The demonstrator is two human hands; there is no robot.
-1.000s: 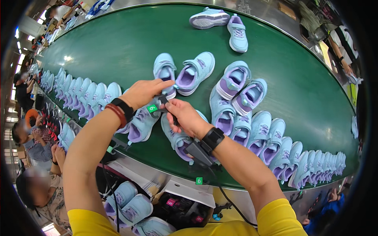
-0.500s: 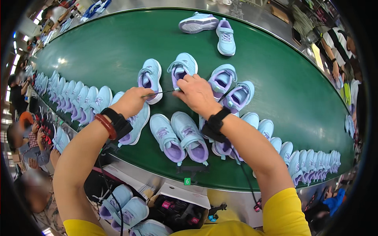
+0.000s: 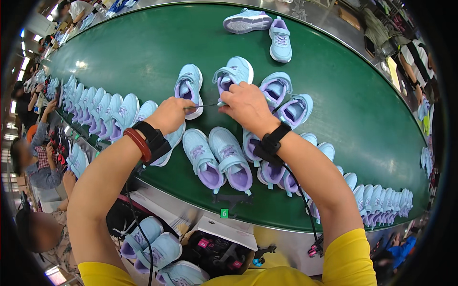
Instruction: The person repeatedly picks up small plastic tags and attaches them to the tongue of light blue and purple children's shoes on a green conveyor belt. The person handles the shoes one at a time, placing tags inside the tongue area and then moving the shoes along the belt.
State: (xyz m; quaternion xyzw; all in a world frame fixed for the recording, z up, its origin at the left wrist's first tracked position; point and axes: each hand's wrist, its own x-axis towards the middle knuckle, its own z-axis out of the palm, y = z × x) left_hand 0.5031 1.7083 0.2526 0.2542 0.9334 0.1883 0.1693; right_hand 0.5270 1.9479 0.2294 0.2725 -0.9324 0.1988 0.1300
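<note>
Over the green table my left hand [image 3: 171, 115] is closed on one end of a thin dark strip [image 3: 206, 105]. The strip runs across to the closed fingers of my right hand [image 3: 249, 107], which pinch it near the heel of a light blue and lilac sneaker [image 3: 240, 69]. Whether my right fingers also touch that sneaker is unclear. Beside my left fingers is another sneaker [image 3: 189, 82], toe pointing away. To the right of my right hand lie sneakers with their straps lifted, one of them [image 3: 296, 110] tilted. Between my forearms sits a pair of sneakers [image 3: 222, 157], heels toward me.
Rows of matching sneakers line the table [image 3: 334, 90] at left and right. Two more sneakers [image 3: 280, 40] lie at the far side. Below the near edge stand a white box [image 3: 229, 229] of dark items and several sneakers [image 3: 160, 250]. Co-workers sit at left. Dark cables hang by my arms.
The whole view has shifted slightly, so the table's things appear a little higher and further right. Both hands keep their hold on the strip. A co-worker at left has raised an arm.
</note>
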